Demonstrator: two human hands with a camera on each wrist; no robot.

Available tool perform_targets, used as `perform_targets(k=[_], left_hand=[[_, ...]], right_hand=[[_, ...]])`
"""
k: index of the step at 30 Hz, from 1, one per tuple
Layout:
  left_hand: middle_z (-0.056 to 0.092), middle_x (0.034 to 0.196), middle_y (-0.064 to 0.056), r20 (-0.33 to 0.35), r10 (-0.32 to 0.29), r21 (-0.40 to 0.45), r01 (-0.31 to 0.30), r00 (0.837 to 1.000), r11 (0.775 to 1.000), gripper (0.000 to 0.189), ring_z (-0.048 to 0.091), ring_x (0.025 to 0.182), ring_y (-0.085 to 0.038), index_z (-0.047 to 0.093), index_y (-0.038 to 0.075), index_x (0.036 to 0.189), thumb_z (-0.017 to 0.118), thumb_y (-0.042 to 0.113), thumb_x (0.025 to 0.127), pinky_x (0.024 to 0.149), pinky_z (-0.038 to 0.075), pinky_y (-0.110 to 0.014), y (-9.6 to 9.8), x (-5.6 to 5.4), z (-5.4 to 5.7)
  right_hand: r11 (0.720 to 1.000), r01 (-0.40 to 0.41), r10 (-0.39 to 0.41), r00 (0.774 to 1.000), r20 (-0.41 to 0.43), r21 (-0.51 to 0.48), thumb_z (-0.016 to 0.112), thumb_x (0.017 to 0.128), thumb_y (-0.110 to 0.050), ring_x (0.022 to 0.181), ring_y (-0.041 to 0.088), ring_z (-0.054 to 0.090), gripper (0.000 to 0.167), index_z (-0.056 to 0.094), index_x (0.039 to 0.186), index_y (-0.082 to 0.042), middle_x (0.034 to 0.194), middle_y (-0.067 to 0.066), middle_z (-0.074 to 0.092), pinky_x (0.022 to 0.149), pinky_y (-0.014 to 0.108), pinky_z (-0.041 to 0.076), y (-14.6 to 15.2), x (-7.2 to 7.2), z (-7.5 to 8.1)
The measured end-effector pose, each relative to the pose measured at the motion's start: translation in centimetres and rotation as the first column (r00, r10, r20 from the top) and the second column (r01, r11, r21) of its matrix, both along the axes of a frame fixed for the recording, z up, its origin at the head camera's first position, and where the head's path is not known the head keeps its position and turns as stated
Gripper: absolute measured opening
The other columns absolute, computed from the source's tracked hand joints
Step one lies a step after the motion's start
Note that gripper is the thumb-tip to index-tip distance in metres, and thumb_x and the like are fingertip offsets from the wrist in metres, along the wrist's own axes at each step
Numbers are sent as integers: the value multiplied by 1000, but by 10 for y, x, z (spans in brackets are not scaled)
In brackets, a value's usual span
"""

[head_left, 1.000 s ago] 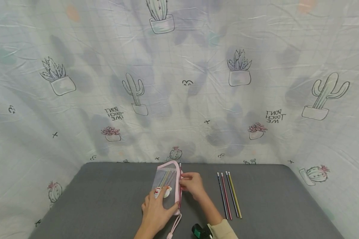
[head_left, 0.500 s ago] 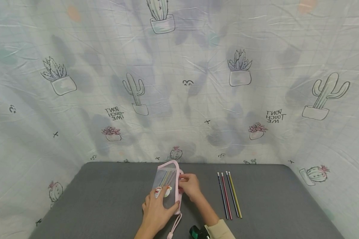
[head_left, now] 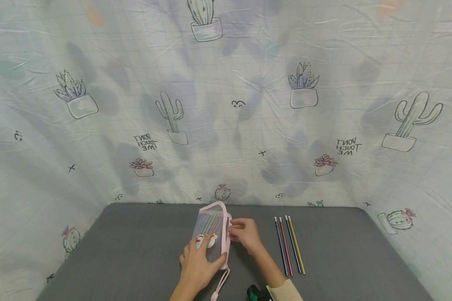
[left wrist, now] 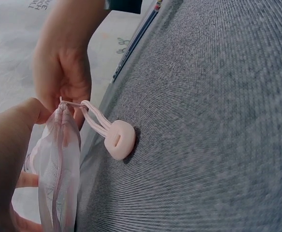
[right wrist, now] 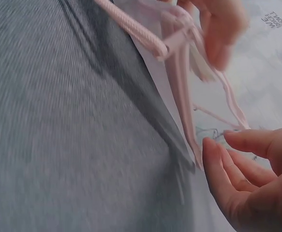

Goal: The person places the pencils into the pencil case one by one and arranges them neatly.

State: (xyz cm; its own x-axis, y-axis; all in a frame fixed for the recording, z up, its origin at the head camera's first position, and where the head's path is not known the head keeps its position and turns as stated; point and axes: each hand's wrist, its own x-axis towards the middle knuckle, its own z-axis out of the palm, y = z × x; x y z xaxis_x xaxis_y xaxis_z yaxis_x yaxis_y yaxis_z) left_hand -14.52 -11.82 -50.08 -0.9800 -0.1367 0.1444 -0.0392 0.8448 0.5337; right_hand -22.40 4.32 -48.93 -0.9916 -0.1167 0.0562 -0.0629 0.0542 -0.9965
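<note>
- My left hand [head_left: 200,260] holds the case [head_left: 224,230] on the table [head_left: 143,242], presumably steadying it.
- My right hand [head_left: 247,234] is at its mouth, tips narrowly apart, nothing visible between.
- Four pencils [head_left: 293,246] lie lined up, likely for easy reach.
- Sticks [head_left: 210,222] inside show too hazily to count.

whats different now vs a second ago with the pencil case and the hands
A red pencil that the right hand held along the pencil case's open side no longer shows there. That hand moved slightly left, then slightly back right, and no pencil shows in its fingers now. Unchanged: the left hand rests on the case, and four pencils lie on the table.
</note>
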Motion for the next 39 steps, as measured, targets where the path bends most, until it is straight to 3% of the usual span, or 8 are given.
perform_targets(k=[11,18,28,39], left_hand=[[51,139,-31,-3,7,-6,-7,1000,1000,79,50,125,-54,60,19,147,77,61,82,96,39,-75,1,0,1],[51,139,-30,-7,5,-16,-5,1000,1000,79,51,124,-53,60,20,147,76,62,82,96,39,-74,1,1,0],[51,140,-30,-17,-3,-5,3,1000,1000,78,50,125,-53,60,20,146,76,61,82,96,39,-74,0,3,0],[51,140,-31,-8,-1,14,1,1000,1000,78,50,126,-54,61,20,146,77,60,82,96,39,-75,0,3,2]], right_hand=[[995,72,-69,997,-43,72,69,90,13,83,35,77,30,66,118,21,97,30,75,70,40,64,29,5,4],[984,109,-102,993,-56,138,70,90,12,87,35,77,28,68,118,18,99,27,75,71,39,64,40,8,1],[974,140,-126,988,-88,176,72,88,12,81,34,77,28,68,116,18,97,27,76,66,36,63,49,8,1],[947,207,-172,972,-157,246,74,88,10,79,36,77,28,71,115,15,98,26,77,62,33,62,68,7,3]])
